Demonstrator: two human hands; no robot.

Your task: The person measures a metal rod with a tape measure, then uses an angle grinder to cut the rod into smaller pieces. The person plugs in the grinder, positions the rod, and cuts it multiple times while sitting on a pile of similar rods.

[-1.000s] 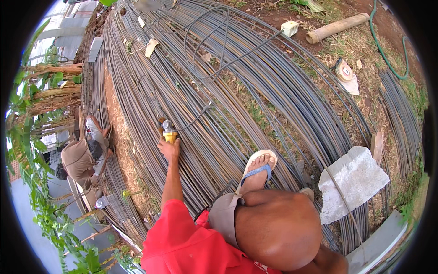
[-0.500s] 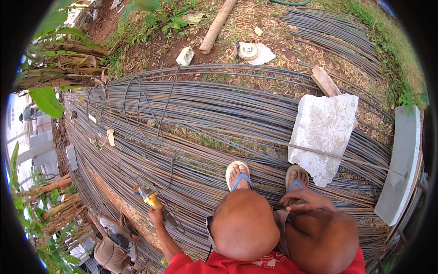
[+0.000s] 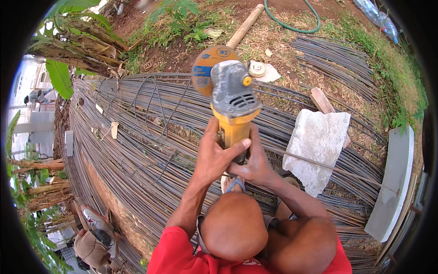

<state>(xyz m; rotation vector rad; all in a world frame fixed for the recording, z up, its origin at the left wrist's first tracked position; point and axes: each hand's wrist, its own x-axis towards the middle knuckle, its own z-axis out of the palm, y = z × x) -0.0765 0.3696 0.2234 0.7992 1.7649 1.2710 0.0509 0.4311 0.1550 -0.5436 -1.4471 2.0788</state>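
Up in front of me is a yellow and grey angle grinder (image 3: 235,93) with its cutting disc (image 3: 203,75) on the left side of the head. My left hand (image 3: 215,153) wraps round its yellow body from the left, thumb across it. My right hand (image 3: 256,160) closes round the lower body from the right, its fingers partly hidden. The disc touches nothing. Below the grinder lie many long steel bars (image 3: 150,123). A thin bar (image 3: 315,162) runs across a broken concrete slab (image 3: 315,146) at my right.
A wood block (image 3: 323,100) lies by the slab, and a grey board (image 3: 394,182) stands at the far right. A round tape measure (image 3: 257,68), a wooden pole (image 3: 246,25) and a green hose (image 3: 292,25) lie beyond the bars. A person (image 3: 93,246) crouches at lower left.
The grinder has come up from low on my left to the middle in front of me. My right hand has left my knee and now grips it along with my left.
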